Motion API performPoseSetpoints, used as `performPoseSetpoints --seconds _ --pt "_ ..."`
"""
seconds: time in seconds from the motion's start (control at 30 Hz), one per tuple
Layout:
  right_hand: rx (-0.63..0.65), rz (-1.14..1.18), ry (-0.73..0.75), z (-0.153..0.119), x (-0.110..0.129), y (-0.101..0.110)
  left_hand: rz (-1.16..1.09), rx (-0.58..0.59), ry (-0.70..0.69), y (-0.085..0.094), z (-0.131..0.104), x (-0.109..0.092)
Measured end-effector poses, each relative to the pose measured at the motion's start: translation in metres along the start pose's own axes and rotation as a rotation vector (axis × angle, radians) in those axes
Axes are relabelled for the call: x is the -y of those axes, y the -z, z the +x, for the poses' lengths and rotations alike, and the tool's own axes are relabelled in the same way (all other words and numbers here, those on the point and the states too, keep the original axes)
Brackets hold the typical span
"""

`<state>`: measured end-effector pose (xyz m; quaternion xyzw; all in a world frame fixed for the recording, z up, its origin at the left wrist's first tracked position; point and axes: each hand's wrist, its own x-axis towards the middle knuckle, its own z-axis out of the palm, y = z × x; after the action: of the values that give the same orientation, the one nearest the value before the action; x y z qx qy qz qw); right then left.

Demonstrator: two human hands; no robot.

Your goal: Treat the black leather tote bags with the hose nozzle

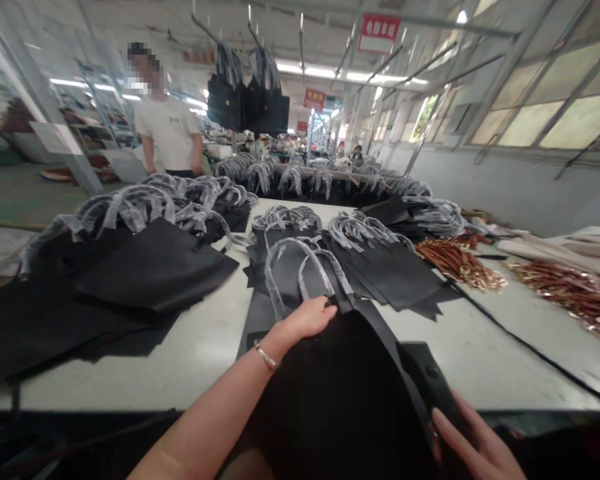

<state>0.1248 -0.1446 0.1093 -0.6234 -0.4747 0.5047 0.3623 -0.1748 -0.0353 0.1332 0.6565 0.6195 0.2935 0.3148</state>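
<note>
At nine o'clock a pile of black bags (150,267) lies on the white table (205,347). Our left hand (307,319) lies loose and flat on the top edge of the black bag (340,393) at six o'clock, by its wrapped handles (300,267). Our right hand (475,447), at five o'clock, seems to pinch the bag's side strap (430,380). Brown straps (457,263) lie at two o'clock.

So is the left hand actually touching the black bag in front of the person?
Touching. The head view shows the left hand lying flat on the top edge of the black bag, fingers by its wrapped handles.
</note>
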Motion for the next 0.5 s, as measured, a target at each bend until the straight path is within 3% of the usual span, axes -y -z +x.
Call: performPoseSetpoints --seconds 0.1,0.2,0.33,0.5 --pt "0.064 -0.033 -0.017 0.003 -0.002 -0.009 0.148 0.06 -0.107 -0.04 -0.022 0.034" --pt "0.189 -0.074 -0.058 0.014 -0.01 -0.022 0.247 0.057 -0.179 -0.064 -0.051 0.055" --pt "0.305 -0.14 -0.145 0.033 -0.011 -0.036 0.345 -0.013 -0.253 -0.086 -0.075 0.07" --pt "0.409 -0.149 -0.205 0.06 0.004 -0.043 0.393 -0.1 -0.367 -0.099 -0.083 0.081"
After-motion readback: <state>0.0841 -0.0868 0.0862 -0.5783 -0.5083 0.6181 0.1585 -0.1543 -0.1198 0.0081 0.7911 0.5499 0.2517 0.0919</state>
